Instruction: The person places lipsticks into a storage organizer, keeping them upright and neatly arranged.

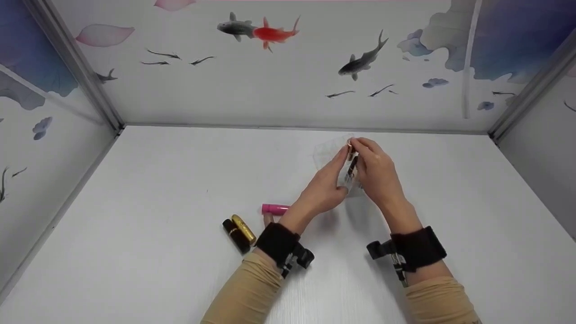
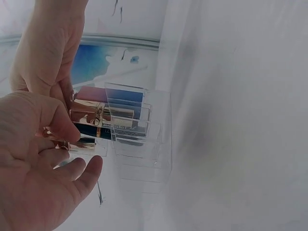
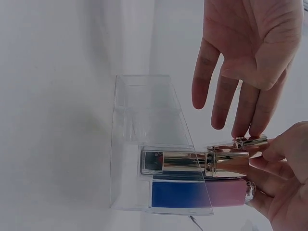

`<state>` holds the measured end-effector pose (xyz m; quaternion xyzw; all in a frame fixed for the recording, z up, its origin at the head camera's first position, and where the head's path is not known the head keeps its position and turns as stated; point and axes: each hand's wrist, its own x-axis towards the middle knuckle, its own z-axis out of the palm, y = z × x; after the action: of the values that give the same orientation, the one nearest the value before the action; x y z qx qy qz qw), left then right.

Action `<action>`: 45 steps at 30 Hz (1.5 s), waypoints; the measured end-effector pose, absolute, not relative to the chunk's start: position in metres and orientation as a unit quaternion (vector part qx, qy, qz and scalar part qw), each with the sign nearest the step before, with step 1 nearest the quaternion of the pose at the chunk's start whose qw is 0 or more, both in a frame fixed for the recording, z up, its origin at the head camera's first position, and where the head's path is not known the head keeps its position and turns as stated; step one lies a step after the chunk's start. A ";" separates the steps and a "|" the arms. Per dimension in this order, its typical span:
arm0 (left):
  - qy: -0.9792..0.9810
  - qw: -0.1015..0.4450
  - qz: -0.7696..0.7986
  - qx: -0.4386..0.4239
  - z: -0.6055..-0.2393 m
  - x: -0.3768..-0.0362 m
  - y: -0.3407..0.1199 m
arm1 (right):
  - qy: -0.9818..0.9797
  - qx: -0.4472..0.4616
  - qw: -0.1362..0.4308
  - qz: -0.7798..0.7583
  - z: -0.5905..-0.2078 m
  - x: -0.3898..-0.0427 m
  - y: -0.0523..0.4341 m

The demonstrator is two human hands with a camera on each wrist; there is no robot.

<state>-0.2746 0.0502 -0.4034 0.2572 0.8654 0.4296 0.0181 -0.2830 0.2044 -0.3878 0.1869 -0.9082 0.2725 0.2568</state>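
right hand (image 1: 377,173) fingers pinch gold lipstick (image 3: 202,162) half inside clear organizer (image 3: 144,144) | left hand (image 1: 325,185) fingers straight, open beside organizer | pink tube (image 1: 275,209), black tube (image 1: 236,236), gold tube (image 1: 243,228) near left wrist | white tabletop (image 1: 157,189) | fish-print walls (image 1: 279,67)

A bright pink cylindrical plastic tube (image 1: 275,209) lies on the white tabletop (image 1: 157,189). Just to its left, a glossy black lipstick tube (image 1: 236,236) and a shiny gold lipstick tube (image 1: 243,228) lie side by side, touching. Painted fish decorate the pale back wall panel (image 1: 279,85).
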 end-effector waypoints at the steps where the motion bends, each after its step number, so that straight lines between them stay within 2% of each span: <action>1: 0.866 0.018 0.428 0.259 -0.404 -0.275 0.050 | -0.910 0.186 0.254 0.271 -0.388 -0.283 0.204; 7: 0.873 0.024 0.412 0.259 -0.407 -0.276 0.050 | -0.914 0.191 0.248 0.259 -0.390 -0.284 0.205; 19: 0.880 0.044 0.399 0.252 -0.409 -0.277 0.053 | -0.910 0.209 0.276 0.228 -0.395 -0.289 0.208; 32: 0.893 0.063 0.385 0.223 -0.412 -0.275 0.055 | -0.926 0.194 0.232 0.225 -0.394 -0.287 0.210; 45: 0.903 0.075 0.366 0.214 -0.416 -0.275 0.058 | -0.934 0.198 0.217 0.203 -0.397 -0.289 0.210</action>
<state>-0.2750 0.0580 -0.4157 0.2145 0.9025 0.3657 0.0753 -0.2889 0.2104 -0.3974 0.1982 -0.9340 0.2034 0.2168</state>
